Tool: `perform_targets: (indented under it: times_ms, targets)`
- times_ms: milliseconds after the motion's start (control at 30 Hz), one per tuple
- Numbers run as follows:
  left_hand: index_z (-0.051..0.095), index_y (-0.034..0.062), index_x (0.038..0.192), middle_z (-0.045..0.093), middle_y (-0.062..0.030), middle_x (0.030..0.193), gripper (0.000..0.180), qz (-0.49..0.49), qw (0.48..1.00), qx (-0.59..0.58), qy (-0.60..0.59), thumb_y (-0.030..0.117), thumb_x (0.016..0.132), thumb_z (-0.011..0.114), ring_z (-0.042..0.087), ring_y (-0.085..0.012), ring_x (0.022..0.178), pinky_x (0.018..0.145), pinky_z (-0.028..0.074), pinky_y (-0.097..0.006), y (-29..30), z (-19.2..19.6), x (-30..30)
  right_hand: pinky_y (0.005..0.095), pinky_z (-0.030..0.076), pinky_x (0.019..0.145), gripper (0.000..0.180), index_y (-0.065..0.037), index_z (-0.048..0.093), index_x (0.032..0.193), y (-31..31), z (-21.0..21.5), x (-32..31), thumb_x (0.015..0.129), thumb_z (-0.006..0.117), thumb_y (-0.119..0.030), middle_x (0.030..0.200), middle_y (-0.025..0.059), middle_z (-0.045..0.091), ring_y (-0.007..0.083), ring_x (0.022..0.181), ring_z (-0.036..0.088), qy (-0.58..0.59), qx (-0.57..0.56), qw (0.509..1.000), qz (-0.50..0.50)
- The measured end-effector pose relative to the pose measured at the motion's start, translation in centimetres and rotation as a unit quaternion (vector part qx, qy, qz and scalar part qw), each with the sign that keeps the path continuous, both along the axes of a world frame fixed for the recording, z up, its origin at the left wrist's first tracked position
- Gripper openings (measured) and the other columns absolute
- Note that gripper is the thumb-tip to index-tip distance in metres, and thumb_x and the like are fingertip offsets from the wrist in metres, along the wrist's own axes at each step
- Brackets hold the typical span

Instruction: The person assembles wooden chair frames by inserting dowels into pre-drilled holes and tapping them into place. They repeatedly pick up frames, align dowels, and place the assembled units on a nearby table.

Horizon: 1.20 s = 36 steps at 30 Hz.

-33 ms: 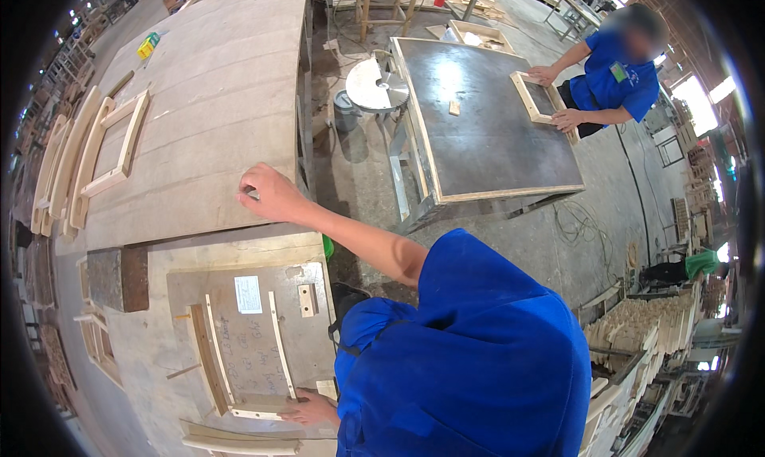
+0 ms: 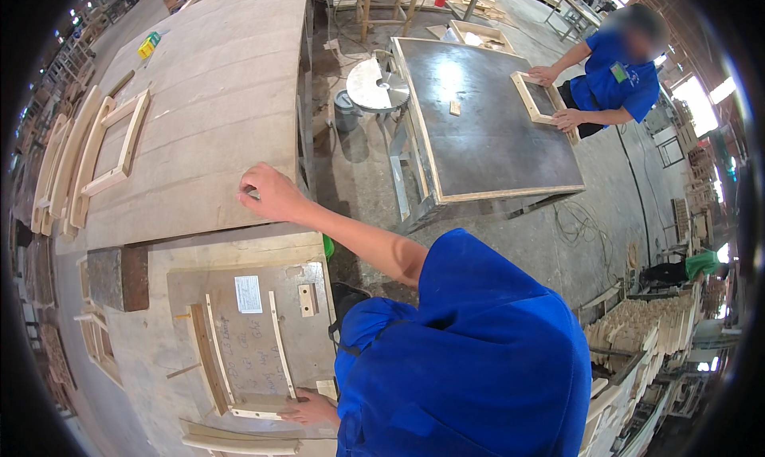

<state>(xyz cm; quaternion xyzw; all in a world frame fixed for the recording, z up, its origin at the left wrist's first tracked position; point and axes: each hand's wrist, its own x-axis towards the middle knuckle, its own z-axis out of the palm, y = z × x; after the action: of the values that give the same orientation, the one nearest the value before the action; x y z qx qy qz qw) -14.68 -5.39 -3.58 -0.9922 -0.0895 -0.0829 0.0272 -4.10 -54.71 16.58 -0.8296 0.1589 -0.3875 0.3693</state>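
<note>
My right hand (image 2: 273,194) is closed, its fingers curled over the edge of the large wooden table (image 2: 207,122); a small greyish thing shows within the curl, too small to name. My left hand (image 2: 309,409) lies with fingers stretched out at the near end of a jig board (image 2: 263,337). It touches a pale wooden crosspiece (image 2: 253,414) where a thin strip (image 2: 282,341) meets it. A second thin strip (image 2: 218,345) and a thicker wooden bar (image 2: 205,361) lie further left on the board. Also on it are a small drilled block (image 2: 307,301) and a paper label (image 2: 248,294).
Wooden frames (image 2: 115,142) lie at the large table's left end, with a yellow box (image 2: 147,47) beyond. A dark block (image 2: 118,278) stands left of the board. A co-worker (image 2: 617,74) holds a frame (image 2: 532,98) on a dark-topped table (image 2: 486,130). A saw blade (image 2: 370,86) is beside it.
</note>
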Motion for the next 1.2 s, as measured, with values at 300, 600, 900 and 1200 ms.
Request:
perform_targets:
  times_ms: [300,600,900,1200]
  targets:
    - [0.055,0.0142,0.131,0.025,-0.0246,0.154,0.060,-0.013,1.000,0.003,-0.023,0.059,0.095,0.040,0.028,-0.0409,0.141,0.095,0.038,-0.056,0.3,-0.4,-0.1,0.0414,0.049,0.077,0.018,-0.001,0.062,0.082,0.0,0.1,0.0,0.082,0.068,-0.018,0.086,0.0133,0.064,0.0314,0.092,0.058,0.003,-0.002,1.000,0.012]
    - [0.058,0.0140,0.128,0.024,-0.0255,0.154,0.058,-0.013,1.000,0.007,-0.020,0.058,0.095,0.039,0.027,-0.0415,0.140,0.095,0.038,-0.056,-0.2,0.0,-0.1,0.0413,0.049,0.079,0.017,-0.001,0.063,0.084,0.0,0.3,-0.2,0.083,0.068,-0.018,0.088,0.0138,0.063,0.0315,0.094,0.058,0.017,-0.001,1.000,0.011]
    - [0.057,0.0096,0.128,0.022,-0.0246,0.155,0.060,-0.002,1.000,-0.011,0.008,0.057,0.097,0.038,0.025,-0.0401,0.142,0.096,0.037,-0.055,-1.4,2.0,-0.3,0.0409,0.048,0.078,0.017,-0.002,0.062,0.082,-0.2,-0.5,0.2,0.084,0.067,-0.018,0.087,0.0127,0.062,0.0320,0.091,0.057,-0.007,0.002,1.000,0.011]
    - [0.064,0.0059,0.118,0.043,-0.0253,0.143,0.056,0.010,0.998,0.028,-0.053,0.053,0.091,0.048,0.047,-0.0393,0.124,0.093,0.042,-0.051,-4.1,5.4,-0.4,0.0400,0.048,0.077,0.016,-0.002,0.062,0.083,0.0,0.1,0.3,0.085,0.067,-0.017,0.086,0.0126,0.063,0.0310,0.088,0.058,-0.004,0.022,1.000,0.023]
